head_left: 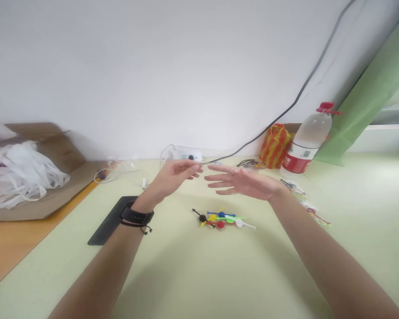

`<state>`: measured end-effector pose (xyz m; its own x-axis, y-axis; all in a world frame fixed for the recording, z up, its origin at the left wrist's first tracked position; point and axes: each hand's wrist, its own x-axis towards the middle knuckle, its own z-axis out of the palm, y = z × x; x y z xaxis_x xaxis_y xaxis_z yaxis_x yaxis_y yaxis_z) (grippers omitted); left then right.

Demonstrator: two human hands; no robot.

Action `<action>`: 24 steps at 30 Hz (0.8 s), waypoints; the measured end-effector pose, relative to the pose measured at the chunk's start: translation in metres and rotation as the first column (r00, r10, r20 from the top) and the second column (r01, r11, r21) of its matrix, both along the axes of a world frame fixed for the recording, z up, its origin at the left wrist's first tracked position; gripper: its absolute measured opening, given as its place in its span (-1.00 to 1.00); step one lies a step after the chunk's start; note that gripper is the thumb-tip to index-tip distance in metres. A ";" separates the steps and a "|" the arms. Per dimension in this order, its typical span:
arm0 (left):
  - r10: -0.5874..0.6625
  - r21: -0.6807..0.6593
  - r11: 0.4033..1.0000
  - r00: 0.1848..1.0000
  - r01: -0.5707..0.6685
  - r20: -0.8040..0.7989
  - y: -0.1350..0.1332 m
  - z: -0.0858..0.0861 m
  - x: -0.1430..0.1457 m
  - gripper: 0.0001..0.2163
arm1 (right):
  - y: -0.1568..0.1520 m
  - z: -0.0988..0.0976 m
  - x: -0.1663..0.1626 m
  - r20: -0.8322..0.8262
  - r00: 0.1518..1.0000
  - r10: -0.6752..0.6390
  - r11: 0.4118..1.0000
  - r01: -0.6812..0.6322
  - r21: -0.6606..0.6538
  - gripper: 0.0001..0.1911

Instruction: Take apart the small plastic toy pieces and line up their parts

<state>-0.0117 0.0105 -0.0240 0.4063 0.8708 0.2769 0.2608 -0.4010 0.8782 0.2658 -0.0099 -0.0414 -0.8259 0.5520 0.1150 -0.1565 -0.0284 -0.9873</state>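
Observation:
Over the table, my left hand is raised with a dark watch band on its wrist. Its thumb and fingers are bent and close together; anything between them is too small or hidden to make out. Facing it across a small gap is my right hand, palm showing, fingers stretched out and apart. A faint clear glint, perhaps thin plastic, shows by its thumb side. Below both hands lies a small pile of plastic arrow spinners: a black spinner, a red spinner, a blue spinner, a white spinner, plus yellow and green ones.
A black flat device lies beneath my left forearm. Back right stand a large bottle and a red-yellow striped bag. Small plastic-wrapped pieces lie beyond my right forearm. A cardboard box with white plastic bags sits left.

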 end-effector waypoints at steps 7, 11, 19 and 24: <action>0.053 0.012 0.999 0.997 -0.053 -0.048 0.006 -0.005 -0.006 -0.63 | -0.001 0.001 -0.001 -0.006 1.000 -0.015 1.000 0.015 -0.014 -0.20; 0.073 -0.011 0.997 0.997 -0.074 -0.016 0.008 -0.006 -0.007 -0.59 | 0.000 -0.002 -0.004 -0.009 0.999 -0.031 0.999 0.030 -0.037 -0.20; 0.007 -0.046 0.999 1.000 -0.006 0.020 0.002 -0.005 0.002 -0.56 | -0.004 0.001 -0.008 -0.018 1.000 -0.014 0.999 0.015 0.035 -0.25; -0.043 -0.092 0.995 0.997 0.049 0.067 -0.008 0.002 0.009 -0.56 | -0.007 0.006 -0.014 -0.036 0.998 0.042 0.994 -0.038 0.101 -0.06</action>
